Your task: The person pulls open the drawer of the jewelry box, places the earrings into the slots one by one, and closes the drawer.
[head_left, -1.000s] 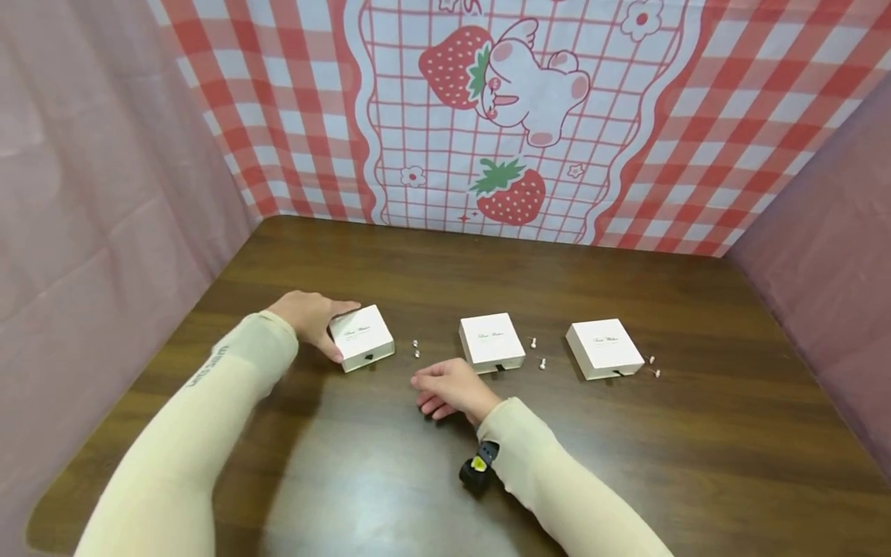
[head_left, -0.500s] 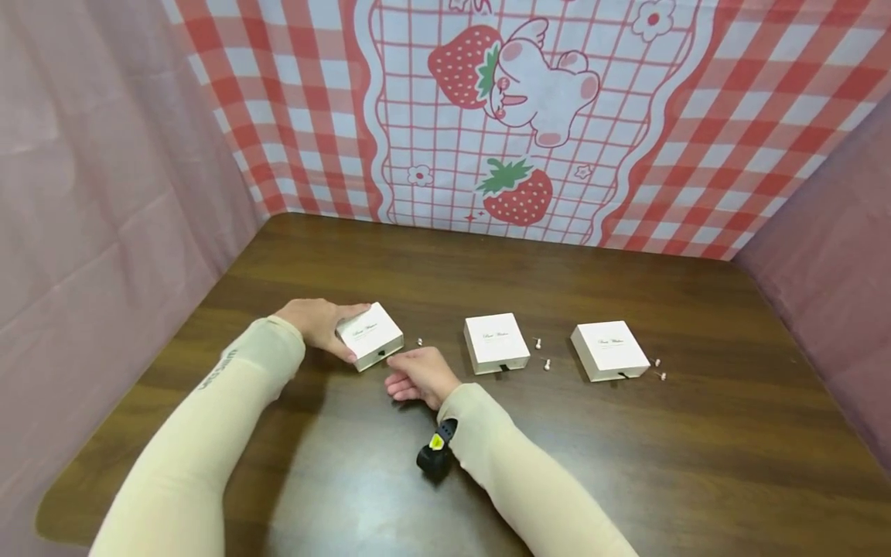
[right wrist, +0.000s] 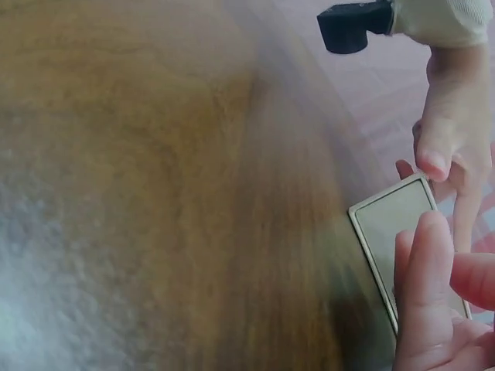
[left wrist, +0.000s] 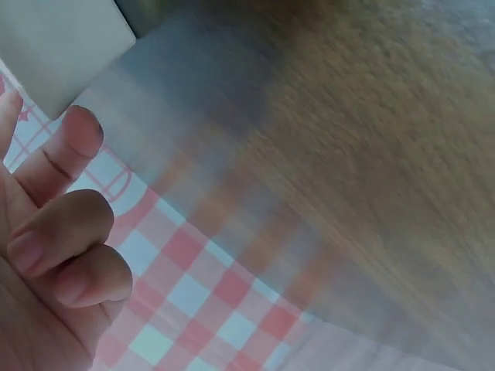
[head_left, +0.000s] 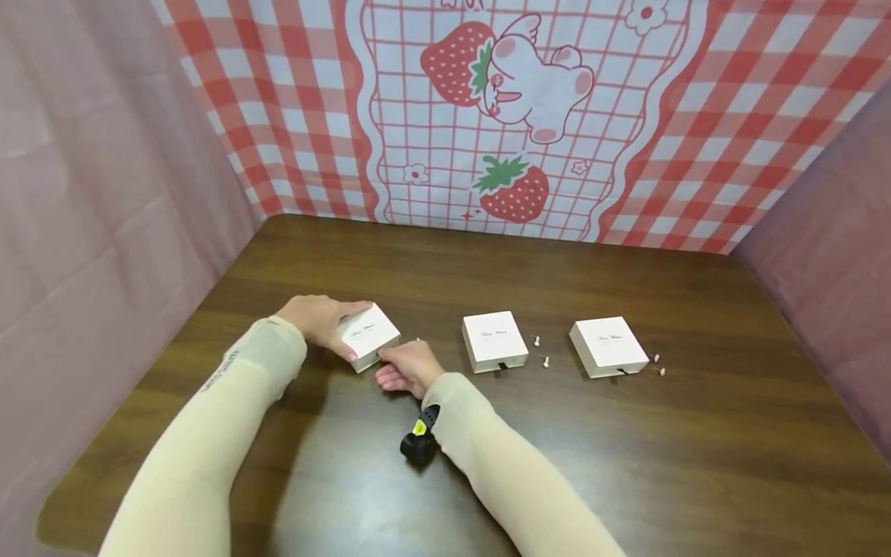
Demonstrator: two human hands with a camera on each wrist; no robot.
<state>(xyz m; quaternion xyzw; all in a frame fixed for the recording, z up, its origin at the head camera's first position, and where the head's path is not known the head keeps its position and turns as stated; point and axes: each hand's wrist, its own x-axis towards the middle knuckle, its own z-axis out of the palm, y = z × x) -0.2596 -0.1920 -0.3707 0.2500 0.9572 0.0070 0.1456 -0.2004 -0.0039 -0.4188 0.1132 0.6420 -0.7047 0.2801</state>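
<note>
My left hand (head_left: 313,319) grips the leftmost white drawer-style gift box (head_left: 370,334) across its left side, thumb at the front corner and index finger along the far edge. In the left wrist view, the box (left wrist: 66,46) shows beyond the fingers. At the box's front face, my right hand (head_left: 411,367) has its thumb and index finger pinched together where the small black pull tab was visible; the fingers hide the tab. The right wrist view shows the box's framed drawer front (right wrist: 390,212) behind that thumb. A tiny white earring (head_left: 418,340) peeks out past the right hand.
Two more white boxes, a middle one (head_left: 495,340) and a right one (head_left: 609,346), lie on the wooden table (head_left: 445,267). Pairs of small earrings lie to the right of each, such as one earring (head_left: 546,361) by the middle box. A checked strawberry cloth (head_left: 515,189) hangs behind.
My right hand has moved left from beside the middle box to the front of the left box, and its fingertips now meet the tab. The left hand keeps holding the box, which has turned slightly.
</note>
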